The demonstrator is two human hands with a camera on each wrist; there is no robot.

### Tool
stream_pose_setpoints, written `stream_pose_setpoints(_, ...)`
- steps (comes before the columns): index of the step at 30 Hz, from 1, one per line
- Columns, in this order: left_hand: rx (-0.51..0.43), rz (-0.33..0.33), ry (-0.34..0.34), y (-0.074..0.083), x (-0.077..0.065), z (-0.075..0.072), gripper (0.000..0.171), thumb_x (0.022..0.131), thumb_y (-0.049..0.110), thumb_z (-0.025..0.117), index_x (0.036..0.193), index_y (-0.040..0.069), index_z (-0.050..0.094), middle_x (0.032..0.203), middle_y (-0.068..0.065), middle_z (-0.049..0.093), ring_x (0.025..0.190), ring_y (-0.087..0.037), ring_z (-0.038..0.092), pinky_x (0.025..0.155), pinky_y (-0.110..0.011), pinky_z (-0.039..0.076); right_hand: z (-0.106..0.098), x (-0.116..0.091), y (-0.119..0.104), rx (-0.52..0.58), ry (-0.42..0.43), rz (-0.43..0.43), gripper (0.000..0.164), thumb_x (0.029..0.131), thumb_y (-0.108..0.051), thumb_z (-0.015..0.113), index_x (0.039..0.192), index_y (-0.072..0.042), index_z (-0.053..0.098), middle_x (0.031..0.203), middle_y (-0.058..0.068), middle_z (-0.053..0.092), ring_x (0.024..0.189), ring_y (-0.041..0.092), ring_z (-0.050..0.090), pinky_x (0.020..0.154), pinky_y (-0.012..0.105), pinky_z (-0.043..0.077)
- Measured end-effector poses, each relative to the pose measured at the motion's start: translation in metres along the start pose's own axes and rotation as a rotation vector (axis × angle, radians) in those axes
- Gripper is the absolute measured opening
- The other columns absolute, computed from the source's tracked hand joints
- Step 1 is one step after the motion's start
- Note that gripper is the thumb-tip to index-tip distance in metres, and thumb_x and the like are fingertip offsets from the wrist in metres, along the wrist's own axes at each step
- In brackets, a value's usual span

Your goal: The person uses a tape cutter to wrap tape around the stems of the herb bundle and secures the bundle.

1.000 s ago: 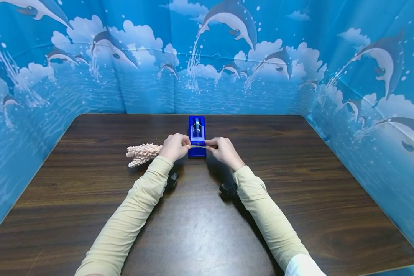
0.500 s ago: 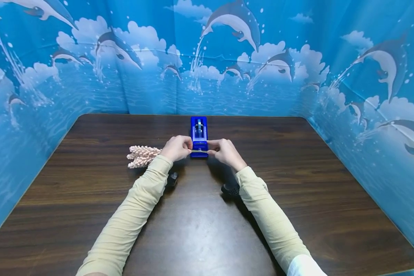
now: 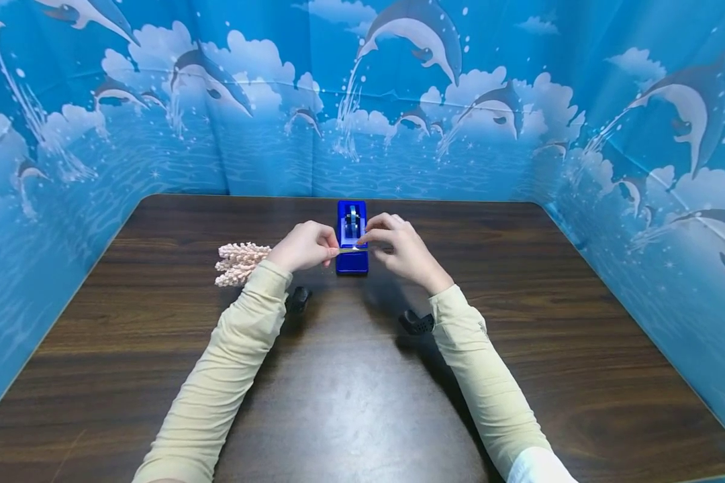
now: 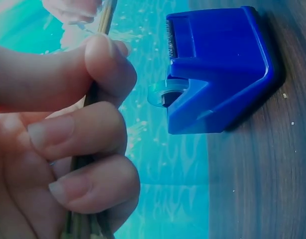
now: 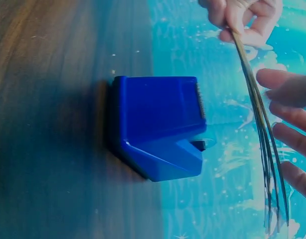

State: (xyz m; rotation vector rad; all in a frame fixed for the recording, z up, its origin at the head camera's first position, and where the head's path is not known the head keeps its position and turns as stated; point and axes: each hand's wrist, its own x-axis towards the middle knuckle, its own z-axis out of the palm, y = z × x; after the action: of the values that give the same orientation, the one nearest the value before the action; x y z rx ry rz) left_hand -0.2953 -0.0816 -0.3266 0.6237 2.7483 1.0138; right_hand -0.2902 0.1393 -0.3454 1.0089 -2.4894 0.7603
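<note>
A bunch of pale pink flower sprigs (image 3: 240,263) sticks out to the left of my left hand (image 3: 305,247). Their thin brown stems (image 5: 259,114) run through that hand, pinched between thumb and forefinger, with the other fingers curled round them in the left wrist view. The free ends fan out slightly toward my right hand (image 3: 401,251). Its fingers are loosely spread beside the stems and grip nothing; whether a fingertip touches them I cannot tell. Behind the stems stands a blue tape dispenser (image 3: 353,263), with a clear tape roll (image 4: 156,92) and a toothed cutter.
The dark wooden table (image 3: 350,389) reaches back to a blue dolphin-print curtain (image 3: 260,154). Black devices (image 3: 417,323) hang at both wrists. Tiny pale crumbs (image 4: 285,95) lie by the dispenser.
My right hand has let go of the stem ends; its fingers have spread and moved slightly up and right. The left hand keeps hold of the stems.
</note>
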Motion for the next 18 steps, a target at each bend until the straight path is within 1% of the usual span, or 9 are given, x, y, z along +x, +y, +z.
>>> stream_pose_setpoints(3, -0.001, -0.002, -0.003, 0.000, 0.000, 0.000, 0.011, 0.088, 0.010, 0.063, 0.079, 0.004, 0.063, 0.059, 0.003, 0.061, 0.059, -0.010, 0.055, 0.062, -0.024, 0.039, 0.003, -0.001, -0.003, -0.017, -0.008, -0.030, 0.022, 0.083, -0.001, 0.067, 0.100, -0.012, 0.076, 0.111, 0.009, 0.063, 0.106, 0.027, 0.054, 0.091, 0.047, 0.039)
stream_pose_setpoints(7, 0.014, 0.006, -0.005, 0.001, 0.000, 0.000, 0.012, 0.088, 0.010, 0.064, 0.078, 0.005, 0.062, 0.060, 0.002, 0.062, 0.060, -0.011, 0.055, 0.062, -0.024, 0.039, 0.006, -0.001, -0.003, -0.016, -0.028, -0.012, 0.016, 0.087, -0.008, 0.068, 0.100, -0.011, 0.076, 0.110, 0.008, 0.063, 0.106, 0.026, 0.055, 0.092, 0.046, 0.040)
stream_pose_setpoints(9, 0.027, 0.017, -0.012, 0.002, 0.000, 0.000, 0.012, 0.088, 0.010, 0.064, 0.078, 0.005, 0.062, 0.060, 0.002, 0.062, 0.060, -0.011, 0.054, 0.061, -0.024, 0.038, 0.008, -0.001, -0.003, 0.003, -0.043, -0.002, 0.012, 0.088, -0.011, 0.068, 0.099, -0.009, 0.075, 0.107, 0.007, 0.065, 0.103, 0.025, 0.057, 0.091, 0.043, 0.042)
stream_pose_setpoints(10, 0.034, 0.023, -0.016, 0.002, -0.001, 0.000, 0.012, 0.088, 0.009, 0.064, 0.077, 0.005, 0.062, 0.060, 0.002, 0.062, 0.059, -0.011, 0.053, 0.060, -0.024, 0.038, 0.009, -0.001, -0.003, 0.022, -0.058, 0.008, 0.011, 0.089, -0.013, 0.068, 0.098, -0.009, 0.074, 0.103, 0.007, 0.065, 0.099, 0.024, 0.058, 0.089, 0.041, 0.044)
stream_pose_setpoints(12, 0.049, 0.040, -0.029, 0.003, -0.001, 0.001, 0.012, 0.088, 0.008, 0.064, 0.077, 0.005, 0.061, 0.059, 0.001, 0.061, 0.058, -0.011, 0.052, 0.059, -0.024, 0.037, 0.011, -0.001, -0.004, 0.077, -0.108, 0.037, 0.010, 0.091, -0.016, 0.066, 0.096, -0.008, 0.071, 0.096, 0.005, 0.067, 0.089, 0.022, 0.060, 0.082, 0.036, 0.048)
stream_pose_setpoints(14, 0.061, 0.053, -0.045, 0.003, -0.002, 0.001, 0.011, 0.087, 0.006, 0.064, 0.076, 0.005, 0.062, 0.059, 0.000, 0.061, 0.058, -0.011, 0.052, 0.058, -0.024, 0.037, 0.013, 0.000, -0.005, 0.142, -0.174, 0.082, 0.011, 0.094, -0.018, 0.064, 0.095, -0.008, 0.067, 0.088, 0.004, 0.067, 0.080, 0.020, 0.060, 0.073, 0.030, 0.049)
stream_pose_setpoints(16, 0.069, 0.060, -0.061, 0.002, -0.003, 0.002, 0.011, 0.087, 0.005, 0.064, 0.076, 0.006, 0.062, 0.059, -0.001, 0.062, 0.057, -0.011, 0.052, 0.059, -0.024, 0.038, 0.015, 0.000, -0.006, 0.199, -0.235, 0.134, 0.013, 0.095, -0.018, 0.061, 0.095, -0.007, 0.065, 0.082, 0.004, 0.066, 0.073, 0.021, 0.060, 0.066, 0.026, 0.048)
stream_pose_setpoints(18, 0.075, 0.068, -0.068, 0.002, -0.004, 0.002, 0.010, 0.087, 0.004, 0.065, 0.077, 0.005, 0.063, 0.060, -0.003, 0.064, 0.058, -0.011, 0.054, 0.060, -0.024, 0.039, 0.017, 0.000, -0.006, 0.230, -0.278, 0.174, 0.017, 0.097, -0.019, 0.058, 0.095, -0.004, 0.066, 0.078, 0.003, 0.066, 0.070, 0.020, 0.060, 0.063, 0.024, 0.046)
